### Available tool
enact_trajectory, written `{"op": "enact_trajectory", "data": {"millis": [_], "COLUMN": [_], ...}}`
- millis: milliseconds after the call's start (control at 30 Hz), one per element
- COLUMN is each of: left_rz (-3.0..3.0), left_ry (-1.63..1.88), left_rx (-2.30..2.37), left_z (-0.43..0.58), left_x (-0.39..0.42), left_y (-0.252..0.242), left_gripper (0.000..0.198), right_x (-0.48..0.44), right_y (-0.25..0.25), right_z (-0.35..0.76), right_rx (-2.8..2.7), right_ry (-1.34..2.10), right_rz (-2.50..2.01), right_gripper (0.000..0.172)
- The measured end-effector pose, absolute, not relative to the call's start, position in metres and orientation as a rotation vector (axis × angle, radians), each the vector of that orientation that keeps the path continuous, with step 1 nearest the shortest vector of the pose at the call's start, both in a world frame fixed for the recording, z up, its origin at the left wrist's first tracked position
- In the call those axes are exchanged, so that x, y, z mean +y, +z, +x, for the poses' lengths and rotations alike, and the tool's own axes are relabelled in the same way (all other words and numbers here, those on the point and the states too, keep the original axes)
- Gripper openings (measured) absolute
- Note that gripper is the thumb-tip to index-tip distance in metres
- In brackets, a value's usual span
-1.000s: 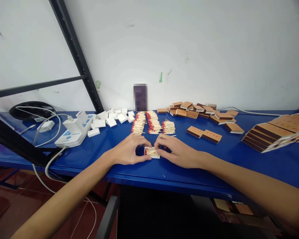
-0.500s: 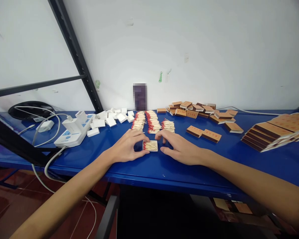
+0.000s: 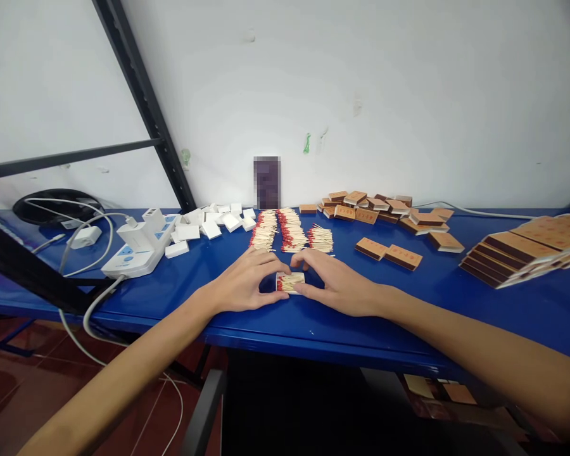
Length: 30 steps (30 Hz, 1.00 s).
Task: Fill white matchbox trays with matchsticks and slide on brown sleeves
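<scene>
A small white matchbox tray [image 3: 289, 282] holding red-tipped matches lies on the blue table [image 3: 247, 323] between my hands. My left hand [image 3: 247, 280] pinches its left end between thumb and fingers. At the other end, my right hand [image 3: 335, 282] has its thumb on the near right corner and its fingers curled over the far side. Just beyond my hands lie three heaps of loose matches: a left heap [image 3: 265, 231], a middle heap [image 3: 292, 231] and a smaller right heap [image 3: 321, 238].
White trays [image 3: 211, 228] are piled at the back left, beside a power strip [image 3: 133, 261] with cables. Brown matchbox sleeves [image 3: 356, 213] lie heaped at the back right, with two more boxes [image 3: 403, 256] nearer. Stacked matchboxes [image 3: 522, 247] stand far right. A black frame [image 3: 142, 95] rises left.
My right hand has moved left and its thumb now touches the tray. The tray has shifted slightly to the right, with my left hand still at its left end.
</scene>
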State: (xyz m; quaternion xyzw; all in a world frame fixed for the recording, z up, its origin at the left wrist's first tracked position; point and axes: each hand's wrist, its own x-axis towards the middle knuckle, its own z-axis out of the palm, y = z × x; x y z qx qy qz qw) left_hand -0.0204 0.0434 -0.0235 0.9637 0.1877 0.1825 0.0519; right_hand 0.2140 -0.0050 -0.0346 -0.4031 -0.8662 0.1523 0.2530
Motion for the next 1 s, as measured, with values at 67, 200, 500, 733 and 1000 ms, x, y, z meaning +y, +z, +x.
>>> {"op": "enact_trajectory", "data": {"millis": [67,200,500,733,1000], "left_rz": [2.936,2.921,2.957,2.959,2.938], "left_ry": [0.546,0.523,0.486,0.472,0.502], "left_rx": [0.551,0.546,0.536,0.537,0.516], "left_z": [-0.019,-0.019,-0.019,-0.018,-0.018], "left_x": [0.043,0.042,0.042,0.041,0.042], "left_y": [-0.024,-0.024,-0.024,-0.023,-0.024], "left_gripper": [0.034,0.037,0.035,0.036,0.038], "right_x": [-0.004,-0.001,0.001,0.002,0.005], "right_y": [-0.036,-0.037,-0.040,-0.039,-0.038], "right_z": [0.212,0.211,0.207,0.203,0.201], "right_rx": [-2.358,-2.347,-2.308,-2.293,-2.310], "right_ry": [0.417,0.453,0.475,0.511,0.545], "right_rz": [-1.084,-1.082,-1.126,-1.155,-1.177], "right_gripper": [0.017,0.014,0.013,0.009,0.012]}}
